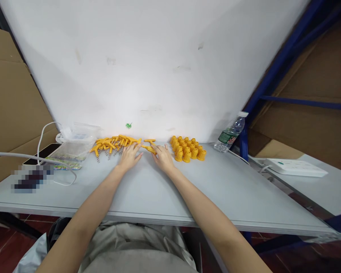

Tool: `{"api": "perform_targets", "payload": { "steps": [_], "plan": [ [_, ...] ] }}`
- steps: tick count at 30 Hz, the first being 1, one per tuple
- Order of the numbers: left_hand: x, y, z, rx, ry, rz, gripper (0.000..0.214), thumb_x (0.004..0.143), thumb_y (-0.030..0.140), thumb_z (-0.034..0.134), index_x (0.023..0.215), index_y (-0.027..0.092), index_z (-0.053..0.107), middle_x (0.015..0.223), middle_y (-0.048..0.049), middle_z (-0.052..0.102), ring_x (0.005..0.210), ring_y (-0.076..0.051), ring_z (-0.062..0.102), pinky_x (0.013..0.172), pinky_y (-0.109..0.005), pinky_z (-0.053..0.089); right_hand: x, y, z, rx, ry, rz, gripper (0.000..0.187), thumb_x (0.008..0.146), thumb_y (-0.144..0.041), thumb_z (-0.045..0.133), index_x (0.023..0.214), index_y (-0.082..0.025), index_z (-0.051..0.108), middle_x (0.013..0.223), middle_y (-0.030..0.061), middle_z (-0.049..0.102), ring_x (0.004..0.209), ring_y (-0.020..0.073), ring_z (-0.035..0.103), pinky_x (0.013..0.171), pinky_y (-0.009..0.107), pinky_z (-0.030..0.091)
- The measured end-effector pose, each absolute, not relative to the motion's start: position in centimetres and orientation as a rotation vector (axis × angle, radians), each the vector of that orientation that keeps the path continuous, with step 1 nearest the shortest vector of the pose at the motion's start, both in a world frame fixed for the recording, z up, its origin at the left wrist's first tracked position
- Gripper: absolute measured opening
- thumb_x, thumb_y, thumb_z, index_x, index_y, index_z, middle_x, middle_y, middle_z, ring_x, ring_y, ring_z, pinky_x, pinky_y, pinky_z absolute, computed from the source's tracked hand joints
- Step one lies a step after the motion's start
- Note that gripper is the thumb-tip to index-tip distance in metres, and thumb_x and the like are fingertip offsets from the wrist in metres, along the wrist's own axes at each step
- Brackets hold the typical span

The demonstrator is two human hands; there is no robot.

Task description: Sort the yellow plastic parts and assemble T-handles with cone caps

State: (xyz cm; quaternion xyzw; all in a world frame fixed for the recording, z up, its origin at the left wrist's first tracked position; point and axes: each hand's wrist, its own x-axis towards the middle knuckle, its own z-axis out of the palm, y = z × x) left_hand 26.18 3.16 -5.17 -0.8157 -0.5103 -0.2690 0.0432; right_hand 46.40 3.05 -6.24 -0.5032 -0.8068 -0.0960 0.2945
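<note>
As the left hand, fingers loosely spread, meets corkscrews at eleven o'clock, right hand half-curled over a yellow piece, both holds unclear, cups cluster at one, likely for reach

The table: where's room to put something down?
Bare table shows between the left arm and right arm, and right of that, in front of the yellow cups and bottle. Crowded: back left, with yellow screw handles and plastic bag.

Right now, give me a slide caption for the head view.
Left hand beside yellow T-handled corkscrews, right hand at a yellow piece, yellow cup-shaped parts to the right.
</note>
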Motion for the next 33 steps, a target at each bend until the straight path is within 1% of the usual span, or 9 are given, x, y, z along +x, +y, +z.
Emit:
{"api": "perform_targets", "payload": {
  "steps": [4, 9, 14, 18, 21, 23, 26, 30, 33],
  "plan": [
    [26.5, 2.8, -4.8, -2.436, -1.68, -0.871, 0.044, 0.094, 0.027, 0.042, 0.137, 0.023, 0.053, 0.136, -0.0106, 0.054, 0.12, -0.024, 0.055, 0.101, -0.035, 0.043, 46.4, 3.2, -6.2, -1.233, -2.2, -0.293, 0.037, 0.093, -0.018, 0.039, 0.126, -0.018, 0.058, 0.118, 0.0126, 0.066, 0.11, 0.0235, 0.059, 0.115, 0.053, 0.02],
    [26.0, 2.8, -4.5, -2.416, -1.863, -0.871, 0.04, 0.094, 0.028, 0.044, 0.131, 0.026, 0.057, 0.123, -0.007, 0.063, 0.11, -0.023, 0.061, 0.094, -0.033, 0.047, 46.3, 3.2, -6.1, -1.203, -2.234, -0.305, 0.038, 0.095, -0.019, 0.037, 0.127, -0.018, 0.057, 0.123, 0.0127, 0.064, 0.111, 0.0224, 0.058, 0.116, 0.054, 0.019],
    [26.1, 2.5, -4.3, -2.383, -1.884, -0.864, 0.035, 0.089, 0.029, 0.052, 0.121, 0.028, 0.063, 0.12, -0.004, 0.066, 0.109, -0.023, 0.062, 0.093, -0.032, 0.048, 46.1, 2.7, -5.8, -1.301, -2.246, -0.268, 0.036, 0.095, -0.025, 0.044, 0.129, -0.017, 0.054, 0.125, 0.0152, 0.062, 0.118, 0.0264, 0.054, 0.114, 0.063, 0.014],
    [26.6, 2.3, -4.3, -2.412, -1.846, -0.851, 0.033, 0.086, 0.028, 0.054, 0.117, 0.028, 0.066, 0.118, -0.0023, 0.068, 0.109, -0.021, 0.062, 0.094, -0.031, 0.047, 45.9, 2.6, -5.5, -1.334, -2.293, -0.25, 0.026, 0.095, -0.022, 0.046, 0.117, -0.019, 0.058, 0.117, 0.0138, 0.065, 0.117, 0.0266, 0.055, 0.113, 0.067, 0.012],
    [26.8, 2.2, -4.2, -2.422, -1.893, -0.853, 0.034, 0.083, 0.027, 0.057, 0.115, 0.028, 0.067, 0.112, -0.0019, 0.071, 0.104, -0.022, 0.065, 0.092, -0.031, 0.048, 45.7, 2.6, -5.4, -1.367, -2.28, -0.305, 0.017, 0.094, -0.018, 0.046, 0.105, -0.02, 0.059, 0.107, 0.0107, 0.067, 0.112, 0.0253, 0.056, 0.114, 0.065, 0.011],
    [26.9, 2.1, -4.0, -2.425, -1.937, -0.849, 0.035, 0.081, 0.028, 0.06, 0.115, 0.027, 0.067, 0.106, -0.0021, 0.073, 0.1, -0.022, 0.066, 0.09, -0.031, 0.048, 45.6, 2.5, -5.2, -1.385, -2.262, -0.342, 0.016, 0.094, -0.016, 0.044, 0.101, -0.021, 0.058, 0.106, 0.0097, 0.067, 0.11, 0.0243, 0.057, 0.115, 0.063, 0.01],
    [26.9, 2.0, -3.9, -2.416, -1.951, -0.855, 0.035, 0.08, 0.027, 0.06, 0.114, 0.027, 0.068, 0.103, -0.0018, 0.073, 0.099, -0.022, 0.067, 0.09, -0.03, 0.048, 45.7, 2.5, -5.1, -1.376, -2.283, -0.346, 0.017, 0.095, -0.018, 0.043, 0.104, -0.019, 0.057, 0.109, 0.0109, 0.066, 0.11, 0.0241, 0.057, 0.115, 0.062, 0.011],
    [26.9, 1.9, -3.8, -2.402, -1.928, -0.865, 0.035, 0.081, 0.026, 0.058, 0.115, 0.028, 0.067, 0.11, -0.0017, 0.072, 0.104, -0.022, 0.065, 0.09, -0.031, 0.048, 45.9, 2.5, -5.3, -1.306, -2.357, -0.29, 0.026, 0.096, -0.02, 0.042, 0.119, -0.018, 0.054, 0.119, 0.0138, 0.063, 0.118, 0.026, 0.053, 0.112, 0.068, 0.011],
    [26.9, 1.9, -3.8, -2.41, -1.942, -0.822, 0.035, 0.08, 0.025, 0.059, 0.114, 0.029, 0.068, 0.11, -0.0018, 0.072, 0.103, -0.022, 0.065, 0.089, -0.031, 0.048, 45.9, 2.7, -5.5, -1.326, -2.396, -0.293, 0.025, 0.095, -0.016, 0.042, 0.116, -0.018, 0.056, 0.113, 0.0129, 0.065, 0.116, 0.0263, 0.055, 0.111, 0.07, 0.011]
  ]
}}
